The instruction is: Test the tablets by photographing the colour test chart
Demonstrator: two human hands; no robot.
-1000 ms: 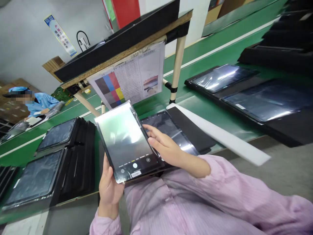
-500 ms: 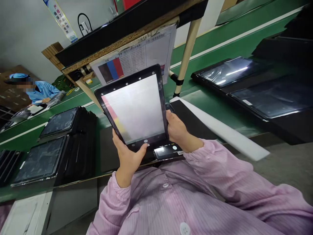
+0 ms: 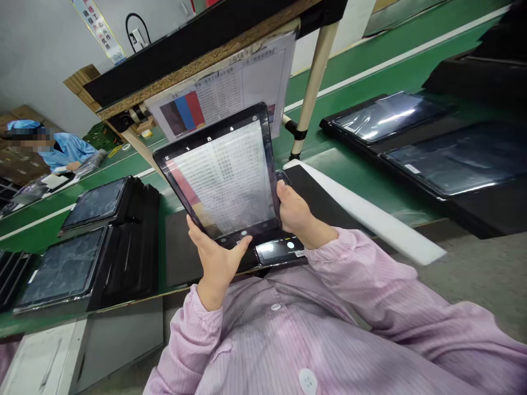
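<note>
A black-framed tablet (image 3: 226, 181) is held up in front of me, tilted, with a camera view lit on its screen. My left hand (image 3: 216, 260) grips its lower left corner, the thumb at the bottom edge near the on-screen buttons. Along the right edge, my right hand (image 3: 298, 214) is closed on the frame; its fingers behind are hidden. On the screen are rows of blurred print and coloured patches. Behind the tablet hangs a printed sheet (image 3: 234, 90) with black, blue and red blocks. A phone (image 3: 275, 250) with a lit screen lies below the tablet.
Stacked tablets in black trays (image 3: 68, 263) stand at the left; more wrapped tablets (image 3: 461, 159) lie at the right. A white foam strip (image 3: 370, 216) slants beside a black mat (image 3: 325, 200). A pipe-framed shelf (image 3: 315, 90) rises ahead. A co-worker (image 3: 68, 151) sits far left.
The tablet's screen has gone from a washed-out white picture to one showing rows of print. Both hands keep their hold; the whole view has shifted slightly.
</note>
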